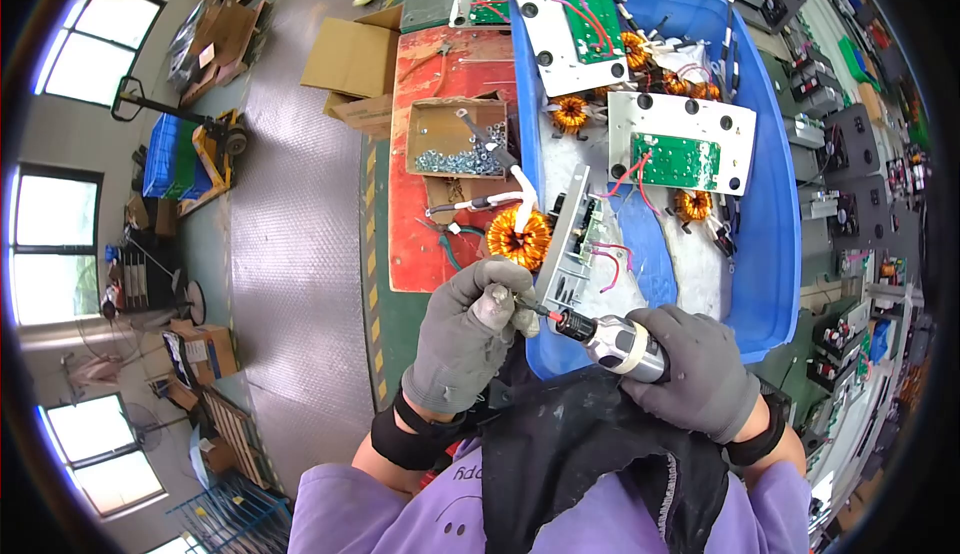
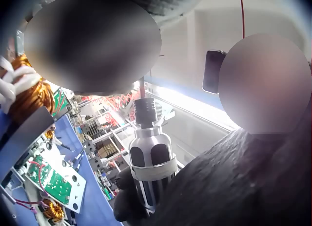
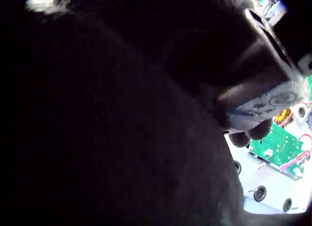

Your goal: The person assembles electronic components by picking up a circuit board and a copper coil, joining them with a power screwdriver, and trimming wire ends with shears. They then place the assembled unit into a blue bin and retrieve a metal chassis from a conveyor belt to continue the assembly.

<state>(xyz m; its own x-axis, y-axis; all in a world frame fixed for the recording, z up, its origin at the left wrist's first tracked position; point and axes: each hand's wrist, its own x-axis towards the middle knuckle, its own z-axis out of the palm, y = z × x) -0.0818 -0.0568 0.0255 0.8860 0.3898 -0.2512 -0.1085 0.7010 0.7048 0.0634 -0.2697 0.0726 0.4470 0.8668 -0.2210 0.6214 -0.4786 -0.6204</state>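
My gloved right hand [image 1: 697, 372] grips a silver-and-black power screwdriver [image 1: 630, 346] round its body, with the chuck pointing left. From the chuck a thin bit [image 1: 553, 316] with a red section runs to my gloved left hand [image 1: 462, 329], whose thumb and fingers pinch at its tip; cannot tell whether a small fastener is also between them. Just beyond the fingers, a metal plate with a circuit board [image 1: 568, 239] stands tilted on edge. Beside it sits a copper-wound toroid coil [image 1: 518, 238] with white-sleeved leads. The left wrist view shows the screwdriver [image 2: 153, 162] close up.
A blue bin [image 1: 775, 284] holds more coils and white plates with green boards [image 1: 677, 161]. On the red work surface [image 1: 408, 244], left of the bin, are a cardboard box of nuts or washers [image 1: 455, 161] and pliers [image 1: 455, 239]. Beyond is an open carton [image 1: 350, 59].
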